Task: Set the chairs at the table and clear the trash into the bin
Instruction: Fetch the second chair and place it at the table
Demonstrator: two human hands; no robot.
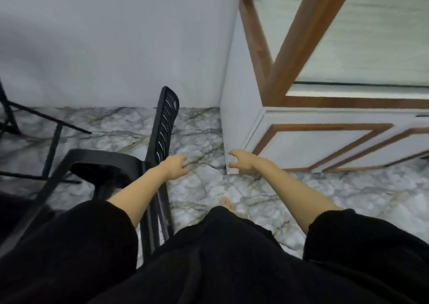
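A grey wall point(104, 36) filled the upper left of the frame; marbled floor tiles point(348, 199) ran across the centre. A white cabinet with brown trim point(325, 141) occupied the right. A black slatted chair point(160, 136) stood left of centre, black table legs point(52, 145) beyond it. The left hand point(177, 166) and right hand point(241, 162) hovered at centre, fingers loosely curled, grasping nothing.

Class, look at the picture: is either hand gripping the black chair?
No: the left hand and right hand are both open and empty beside the black chair.
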